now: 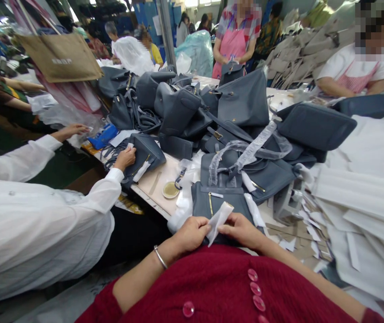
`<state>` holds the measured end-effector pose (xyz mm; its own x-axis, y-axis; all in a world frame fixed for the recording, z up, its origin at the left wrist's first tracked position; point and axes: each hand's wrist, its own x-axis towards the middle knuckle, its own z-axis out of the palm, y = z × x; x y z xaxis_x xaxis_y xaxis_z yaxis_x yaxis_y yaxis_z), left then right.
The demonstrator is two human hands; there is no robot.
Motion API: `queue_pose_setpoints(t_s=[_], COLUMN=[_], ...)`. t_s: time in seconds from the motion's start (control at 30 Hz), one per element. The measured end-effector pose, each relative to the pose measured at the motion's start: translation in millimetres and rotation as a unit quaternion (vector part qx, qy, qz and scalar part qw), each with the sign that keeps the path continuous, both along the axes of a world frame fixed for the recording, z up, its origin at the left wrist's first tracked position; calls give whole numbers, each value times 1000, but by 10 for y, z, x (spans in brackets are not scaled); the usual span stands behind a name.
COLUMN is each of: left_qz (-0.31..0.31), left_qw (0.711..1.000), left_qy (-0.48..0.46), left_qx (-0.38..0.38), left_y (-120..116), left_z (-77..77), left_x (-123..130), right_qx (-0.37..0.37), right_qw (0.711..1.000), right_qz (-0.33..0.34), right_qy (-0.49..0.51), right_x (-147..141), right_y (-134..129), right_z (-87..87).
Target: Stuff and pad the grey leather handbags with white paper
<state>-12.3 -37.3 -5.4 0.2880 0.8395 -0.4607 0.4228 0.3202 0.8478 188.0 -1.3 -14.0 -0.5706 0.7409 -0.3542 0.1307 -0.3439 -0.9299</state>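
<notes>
At the near edge of the tabletop [170, 169], over a dark bag [239, 204], my left hand [192, 231] and right hand [241, 229] pinch a thin white wrap [219, 218], best handled lightly, I judge, to avoid tearing.

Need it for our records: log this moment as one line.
left hand: pinching white sheet | right hand: pinching same sheet | dark bag: partly hidden behind sheet, gold zipper showing
</notes>
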Motion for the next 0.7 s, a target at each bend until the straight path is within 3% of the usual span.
queue_pose_setpoints(t_s=[0.17,0.33,0.4,0.5,0.6,0.63,0.7], left_qz=[9,-9,6,29,38,42,58], left_qw=[999,987,993,999,996,994,988], left_qy=[-23,-116,-76,18,67,81,110], left_qx=[28,-113,-93,-2,46,57,87], left_y=[-1,-66,-80,-71,-37,-20,19], left_z=[100,142,115,64,49,55,76], left_x=[56,-18,-8,53,86,84,73], right_qx=[54,77,83,92,134,154,176], right_qw=[987,978,976,977,965,949,889], right_qz=[-109,-158,-170,-164,-178,-210,-311], right_qy=[-105,-110,-107,-100,-140,-180,-285], right_x=[-163,-197,-212,-158,212,429,960], right_y=[-11,-64,-107,-116,6,76,243], right_z=[11,-59,-65,-16,94,133,189])
